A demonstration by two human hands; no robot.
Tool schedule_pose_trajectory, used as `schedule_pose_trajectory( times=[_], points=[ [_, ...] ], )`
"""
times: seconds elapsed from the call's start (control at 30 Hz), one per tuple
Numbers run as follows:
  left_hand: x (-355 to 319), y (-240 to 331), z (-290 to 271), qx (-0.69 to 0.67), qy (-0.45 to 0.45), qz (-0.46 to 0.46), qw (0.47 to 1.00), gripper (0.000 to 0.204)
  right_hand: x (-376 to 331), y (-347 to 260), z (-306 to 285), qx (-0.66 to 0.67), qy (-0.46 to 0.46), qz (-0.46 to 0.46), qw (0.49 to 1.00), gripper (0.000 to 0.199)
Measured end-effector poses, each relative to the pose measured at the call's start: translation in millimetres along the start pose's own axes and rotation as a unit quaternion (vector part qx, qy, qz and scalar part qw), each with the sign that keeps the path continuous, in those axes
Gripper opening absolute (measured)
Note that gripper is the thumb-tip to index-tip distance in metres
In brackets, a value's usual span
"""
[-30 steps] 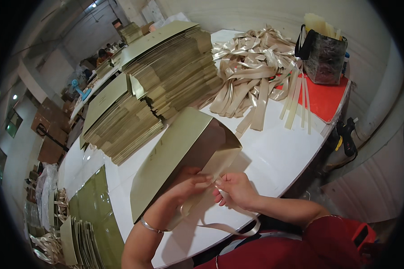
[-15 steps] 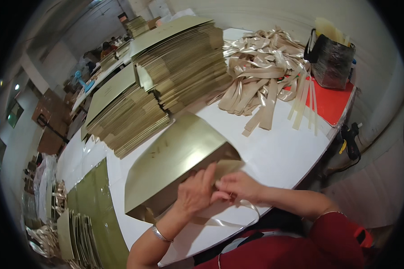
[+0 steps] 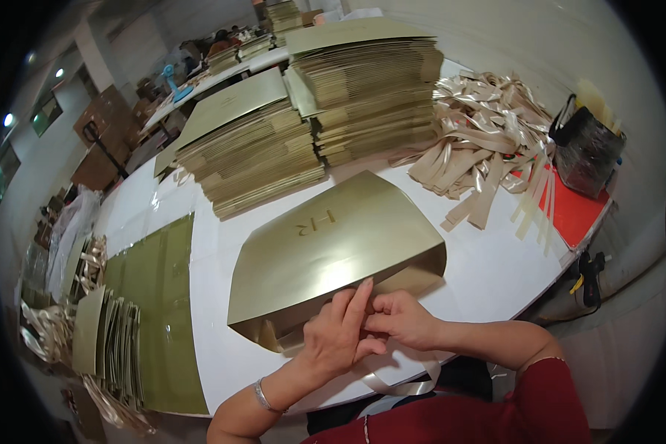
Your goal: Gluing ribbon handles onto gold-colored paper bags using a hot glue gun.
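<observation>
Both grips meet at the near open edge of a flat gold paper bag (image 3: 333, 255) that lies on the white worktop (image 3: 488, 274). Left hand (image 3: 340, 337), a thin bracelet on its wrist, lies over the bag's mouth with its fingers stretched toward the far side, pinching the bag's edge against the right hand (image 3: 398, 320). That right hand is clenched in a loose fist, fingertips pressed to the same spot; what exactly sits between them is hidden. A pale satin ribbon (image 3: 399, 385) loops down from under the hands over the near edge of the worktop. Far of the bag, two tall stacks of flat gold bags (image 3: 311, 126) stand side by side. To the right of them a heap of loose ribbons (image 3: 488, 140) spreads out, and a dark basket (image 3: 588, 152) stands on a red mat (image 3: 570, 214) at the far right. On the left, a green-gold sheet (image 3: 159, 296) lies flat, with more folded pieces (image 3: 107, 337) just beside it at the left edge.
</observation>
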State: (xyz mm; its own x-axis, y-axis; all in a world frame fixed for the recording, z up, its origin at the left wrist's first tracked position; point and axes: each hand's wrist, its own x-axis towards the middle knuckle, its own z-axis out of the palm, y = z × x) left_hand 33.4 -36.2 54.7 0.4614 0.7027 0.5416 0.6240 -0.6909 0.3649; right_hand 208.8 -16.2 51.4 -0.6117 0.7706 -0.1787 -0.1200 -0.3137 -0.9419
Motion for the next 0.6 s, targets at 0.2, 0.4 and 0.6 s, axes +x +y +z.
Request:
schedule_pose_trajectory(
  times=[0.2, 0.4, 0.6],
  points=[
    [-48, 3, -31, -0.444, -0.064, -0.504, 0.737, 0.035, 24, -21, -6, -0.406, -0.162, -0.145, 0.888, 0.039],
    [-83, -8, 1, -0.530, 0.105, -0.497, 0.679, 0.014, 102, -20, 4, -0.568, -0.258, -0.002, 0.781, 0.058],
    [-72, -23, 7, -0.551, 0.180, -0.519, 0.628, 0.007, 152, -26, -7, -0.519, -0.204, 0.075, 0.827, 0.069]
  ],
)
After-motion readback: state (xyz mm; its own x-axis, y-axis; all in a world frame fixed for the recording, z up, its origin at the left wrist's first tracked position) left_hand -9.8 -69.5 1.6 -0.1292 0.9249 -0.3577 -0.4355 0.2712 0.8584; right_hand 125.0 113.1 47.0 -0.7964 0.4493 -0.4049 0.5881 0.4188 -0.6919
